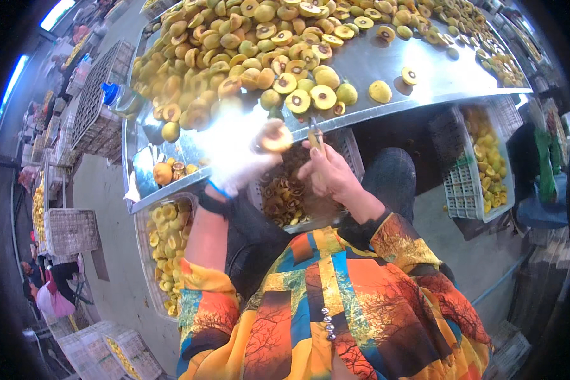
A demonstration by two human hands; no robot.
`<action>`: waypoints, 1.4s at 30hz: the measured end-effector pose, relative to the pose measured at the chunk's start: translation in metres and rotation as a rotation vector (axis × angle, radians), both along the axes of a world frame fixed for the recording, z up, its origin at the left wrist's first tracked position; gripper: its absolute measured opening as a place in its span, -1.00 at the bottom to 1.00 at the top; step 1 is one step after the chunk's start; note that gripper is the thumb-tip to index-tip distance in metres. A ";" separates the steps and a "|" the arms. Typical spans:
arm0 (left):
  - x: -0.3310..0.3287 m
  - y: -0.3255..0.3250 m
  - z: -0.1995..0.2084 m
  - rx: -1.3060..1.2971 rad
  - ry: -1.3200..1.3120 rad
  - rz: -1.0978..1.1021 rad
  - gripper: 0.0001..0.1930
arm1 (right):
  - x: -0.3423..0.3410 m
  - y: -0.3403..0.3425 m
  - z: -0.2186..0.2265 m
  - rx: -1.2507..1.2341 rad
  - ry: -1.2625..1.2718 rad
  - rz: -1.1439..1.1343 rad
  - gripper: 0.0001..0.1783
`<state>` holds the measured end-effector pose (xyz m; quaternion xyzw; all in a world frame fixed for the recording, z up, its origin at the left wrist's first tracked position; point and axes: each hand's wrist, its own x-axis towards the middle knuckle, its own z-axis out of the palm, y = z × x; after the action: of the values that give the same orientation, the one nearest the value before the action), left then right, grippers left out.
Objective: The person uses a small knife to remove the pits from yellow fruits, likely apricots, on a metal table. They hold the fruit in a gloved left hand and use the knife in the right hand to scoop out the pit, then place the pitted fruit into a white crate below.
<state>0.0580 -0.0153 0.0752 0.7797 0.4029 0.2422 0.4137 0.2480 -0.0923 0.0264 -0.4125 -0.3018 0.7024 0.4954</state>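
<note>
My left hand (237, 158), in a white glove washed out by glare, is closed round a peach half (277, 137) just past the table's near edge. Close by on the right, my bare right hand (329, 170) grips a small pitting tool (315, 134) with a light handle and a metal tip pointing away from me. The tip is near the peach half, but I cannot tell whether they touch. Beyond both hands, a large heap of halved yellow peaches (234, 57) covers much of the metal table (399, 115). Several halves show brown pit centres.
Below my hands, a crate (356, 152) holds dark pits and scraps. Crates of peach halves stand under the table at left (144, 253) and right (465, 190). A clear bottle with a blue cap (111, 94) is by the left corner. Stacked crates (101, 95) stand farther left.
</note>
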 end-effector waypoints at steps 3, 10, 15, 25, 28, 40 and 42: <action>0.008 -0.038 -0.004 -0.189 -0.344 0.083 -0.36 | -0.033 0.003 0.004 -0.091 0.182 -0.042 -0.60; 0.040 -0.085 -0.028 -0.491 -1.014 0.670 -0.52 | -0.060 -0.013 0.005 0.032 -0.023 -0.100 -0.66; 0.031 -0.067 -0.037 -0.656 -1.172 0.785 -0.49 | -0.047 -0.031 0.018 0.316 -0.932 0.137 -0.61; 0.022 -0.070 -0.049 -0.425 -0.977 0.774 -0.42 | -0.048 -0.043 0.031 0.307 -1.099 0.340 -0.65; 0.022 -0.070 -0.050 -0.389 -0.973 0.768 -0.42 | -0.050 -0.045 0.030 0.304 -1.102 0.332 -0.66; 0.019 -0.071 -0.039 -0.374 -0.825 0.712 -0.38 | -0.048 -0.048 0.033 0.314 -1.136 0.370 -0.68; 0.003 -0.063 -0.035 -0.398 -0.622 0.549 -0.39 | -0.045 -0.047 0.041 0.305 -1.142 0.440 -0.68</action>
<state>0.0615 -0.0779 0.0400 0.4398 0.4899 0.4832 0.5772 0.2030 -0.1389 0.0671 -0.5756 -0.6931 0.4059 0.1533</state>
